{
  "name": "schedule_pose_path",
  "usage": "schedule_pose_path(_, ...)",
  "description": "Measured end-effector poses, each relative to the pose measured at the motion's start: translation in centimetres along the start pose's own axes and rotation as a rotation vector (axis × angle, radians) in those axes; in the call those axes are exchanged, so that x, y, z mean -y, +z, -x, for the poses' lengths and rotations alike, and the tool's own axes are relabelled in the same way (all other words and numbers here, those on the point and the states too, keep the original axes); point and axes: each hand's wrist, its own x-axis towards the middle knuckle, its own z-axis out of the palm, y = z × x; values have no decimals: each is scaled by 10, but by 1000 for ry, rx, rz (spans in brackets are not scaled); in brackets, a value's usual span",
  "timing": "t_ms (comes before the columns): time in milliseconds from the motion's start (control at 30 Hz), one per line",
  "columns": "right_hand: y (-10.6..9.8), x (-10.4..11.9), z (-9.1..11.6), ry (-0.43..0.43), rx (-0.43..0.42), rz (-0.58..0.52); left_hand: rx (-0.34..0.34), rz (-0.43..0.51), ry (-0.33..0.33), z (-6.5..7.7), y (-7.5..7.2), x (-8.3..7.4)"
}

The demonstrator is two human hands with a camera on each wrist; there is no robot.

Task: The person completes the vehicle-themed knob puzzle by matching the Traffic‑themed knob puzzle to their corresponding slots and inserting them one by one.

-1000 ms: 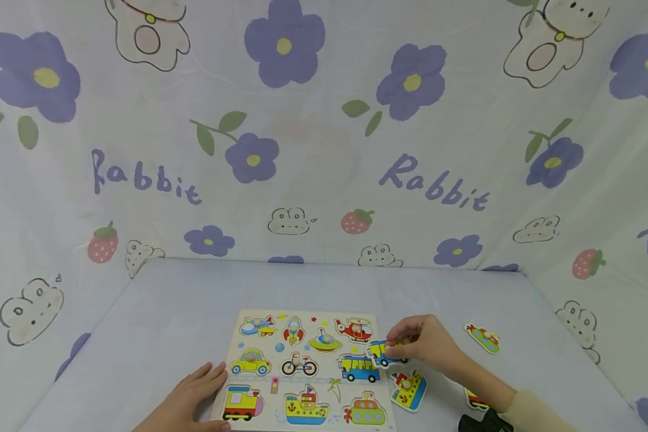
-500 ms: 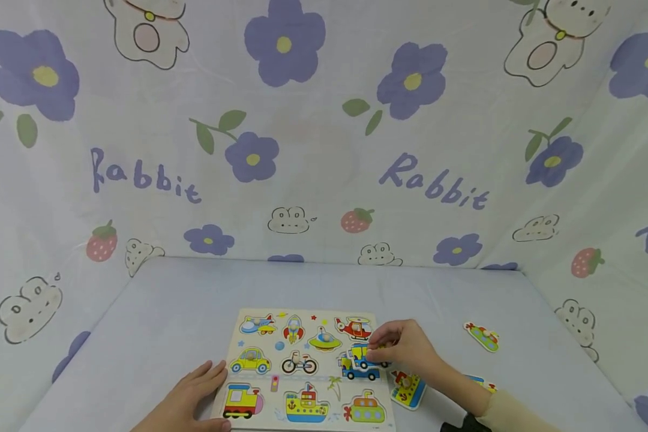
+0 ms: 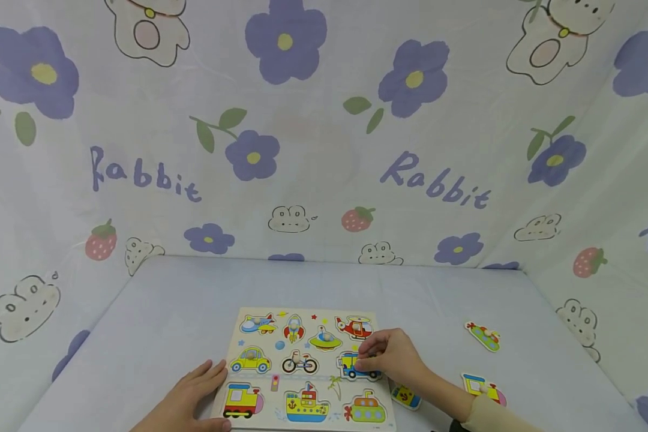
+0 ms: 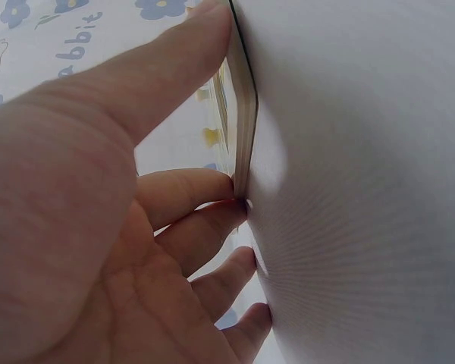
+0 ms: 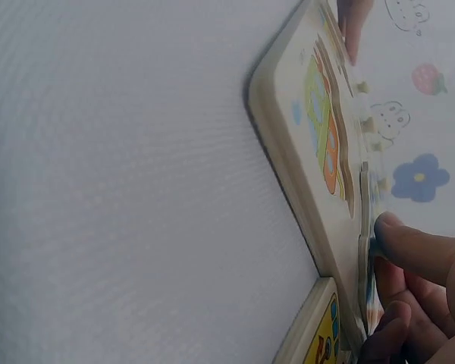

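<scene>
A wooden vehicle puzzle board (image 3: 273,407) lies flat at the front of the table. My right hand (image 3: 396,359) pinches the knob of the blue bus piece (image 3: 348,365) between thumb and fingers, over the bus recess at the board's right side. In the right wrist view the bus piece (image 5: 364,254) sits close against the board's face, partly hidden by the fingers. My left hand (image 3: 186,401) rests at the board's lower left corner, fingers spread along its left edge and thumb at the near edge. The left wrist view shows the fingertips at the board's edge (image 4: 246,144).
A boat piece (image 3: 406,396) lies beside the board, partly under the right forearm. Further right are a train piece (image 3: 482,387) and a submarine piece (image 3: 483,337). Plane, rocket, saucer, helicopter, car and bicycle pieces sit in the board. A patterned cloth wall (image 3: 324,156) stands behind.
My right hand has carried the bus piece left and down from the board's right edge onto the bus recess. The train piece has come into view from behind the forearm. The left hand stays put.
</scene>
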Motion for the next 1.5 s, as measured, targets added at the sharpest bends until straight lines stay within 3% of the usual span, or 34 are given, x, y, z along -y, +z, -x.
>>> schedule_pose_path(667,6,2,5,22,-76,72,10,-21,57,-2,0,2)
schedule_pose_path(900,8,5,4,27,-73,64,11,-74,105,-3,1,10)
schedule_pose_path(1300,10,9,-6,57,-60,48,-16,-24,45,0,-2,6)
schedule_pose_path(1500,8,9,-2,92,-63,27,-13,-13,84,-1,0,8)
